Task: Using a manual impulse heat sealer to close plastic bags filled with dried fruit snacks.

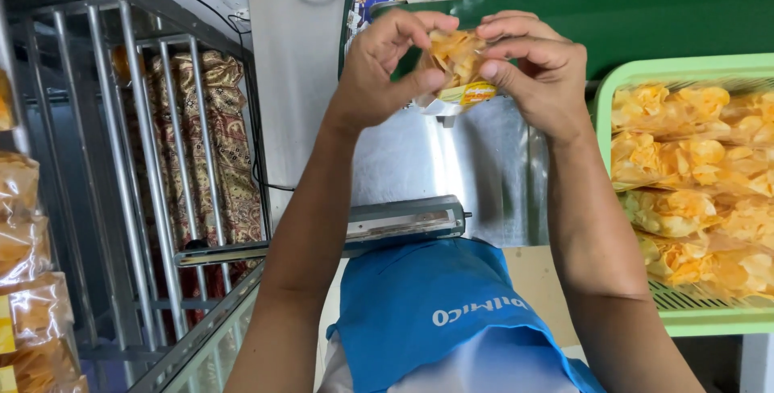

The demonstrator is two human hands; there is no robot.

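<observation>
Two hands, left hand (379, 70) and right hand (542, 70), pinch one chip bag (458, 66) beside one green basket (637, 74).

chip bag (457, 70) half hidden by hands, tray (685, 66) cropped right

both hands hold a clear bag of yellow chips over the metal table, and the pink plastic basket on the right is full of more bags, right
Not quite: the plastic basket is light green, not pink, as the head view shows. Both the left hand and right hand do hold the clear bag of yellow chips over the metal table.
</observation>
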